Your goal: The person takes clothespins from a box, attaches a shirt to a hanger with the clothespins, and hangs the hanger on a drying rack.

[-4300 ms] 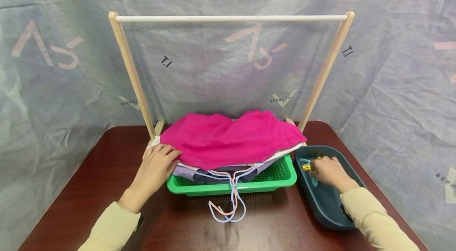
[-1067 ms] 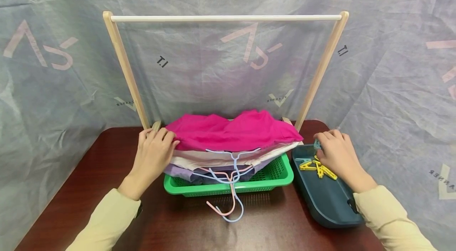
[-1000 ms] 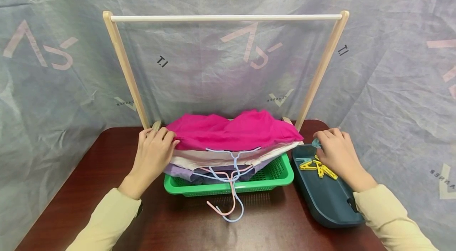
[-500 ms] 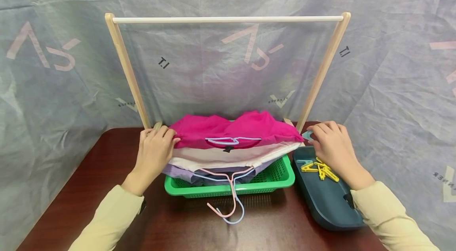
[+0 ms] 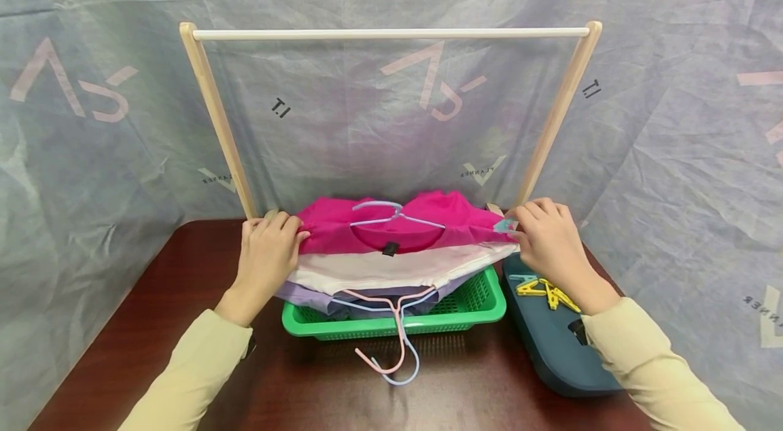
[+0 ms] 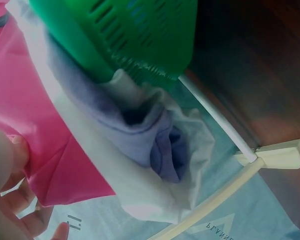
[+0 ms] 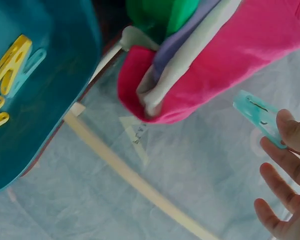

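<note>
Pink shirt pinched at one end, blue clothes peg at the other

My left hand (image 5: pixel 269 251) grasps the left end of the pink shirt (image 5: pixel 330 235), thumb on the cloth, other fingers beneath. My right hand (image 5: pixel 548 240) pinches a blue peg (image 7: pixel 252 114) between thumb and index finger, the remaining fingers loose. Head view puts the peg over the shirt's right end; right wrist view shows a narrow gap, so just beside the cloth. Shirt lies on top of the pile in the green basket (image 5: pixel 391 332), overhanging it at both ends, toward the far edge of the table (image 5: pixel 153 295). Blue hanger (image 5: pixel 397 215) sits in its neck, hook toward the far edge; black tag (image 5: pixel 390 249) inside the collar. Under it: white garment (image 5: pixel 367 269), then purple cloth (image 5: pixel 302 294). Pink hanger (image 5: pixel 402 334) and second blue hanger (image 5: pixel 419 359) poke out lower down, hooks over the basket's near rim; cannot tell which garment each belongs to. Dark tray (image 5: pixel 563 356) along the table's right edge, yellow pegs (image 5: pixel 529 289) and another blue peg (image 5: pixel 520 278) in its far end. Wooden rack (image 5: pixel 217 118) stands at the far edge, white rail (image 5: pixel 391 34) across the top, grey printed sheet (image 5: pixel 349 111) behind it
</note>
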`<state>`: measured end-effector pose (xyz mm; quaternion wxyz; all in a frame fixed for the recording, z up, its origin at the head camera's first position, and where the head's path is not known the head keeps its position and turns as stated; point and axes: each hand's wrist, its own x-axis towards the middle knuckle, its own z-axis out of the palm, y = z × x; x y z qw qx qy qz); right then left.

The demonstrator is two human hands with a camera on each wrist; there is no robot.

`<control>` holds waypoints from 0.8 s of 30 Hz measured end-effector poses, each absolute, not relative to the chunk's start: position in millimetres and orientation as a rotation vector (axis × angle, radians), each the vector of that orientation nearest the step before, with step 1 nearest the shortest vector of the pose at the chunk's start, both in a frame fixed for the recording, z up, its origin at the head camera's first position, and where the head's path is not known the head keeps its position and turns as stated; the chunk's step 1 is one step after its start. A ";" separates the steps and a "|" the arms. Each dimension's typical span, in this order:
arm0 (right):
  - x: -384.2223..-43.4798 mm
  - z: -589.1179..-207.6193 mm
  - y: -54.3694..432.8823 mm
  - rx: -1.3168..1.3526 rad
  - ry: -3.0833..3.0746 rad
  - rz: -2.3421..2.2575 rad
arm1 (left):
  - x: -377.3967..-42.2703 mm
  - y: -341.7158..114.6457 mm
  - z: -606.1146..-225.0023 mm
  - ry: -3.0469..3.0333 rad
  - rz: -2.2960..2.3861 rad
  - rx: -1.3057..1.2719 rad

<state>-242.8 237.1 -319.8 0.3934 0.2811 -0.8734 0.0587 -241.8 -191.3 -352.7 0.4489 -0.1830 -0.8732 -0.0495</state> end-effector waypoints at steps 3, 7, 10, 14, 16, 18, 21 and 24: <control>-244.5 -317.5 231.4 0.737 -2.197 0.154 | -243.6 -191.2 -352.7 -2.176 -0.132 -0.443; -247.0 -314.3 224.6 0.764 -2.187 0.150 | -245.2 -191.7 -352.5 -2.196 -0.140 -0.434; -249.4 -312.7 220.4 0.784 -2.191 0.154 | -246.3 -191.9 -352.7 -2.219 -0.142 -0.424; -252.9 -310.8 215.3 0.804 -2.176 0.162 | -247.5 -191.8 -353.2 -2.247 -0.149 -0.410; -254.7 -309.8 212.6 0.813 -2.159 0.170 | -247.9 -191.9 -353.4 -2.257 -0.153 -0.404; -256.5 -308.6 209.6 0.824 -2.140 0.178 | -248.1 -191.8 -353.5 -2.264 -0.156 -0.398; -258.8 -306.7 205.2 0.847 -2.128 0.186 | -248.6 -191.6 -353.6 -2.273 -0.155 -0.388; -260.5 -305.2 202.0 0.855 -2.137 0.175 | -249.3 -191.2 -353.7 -2.277 -0.156 -0.383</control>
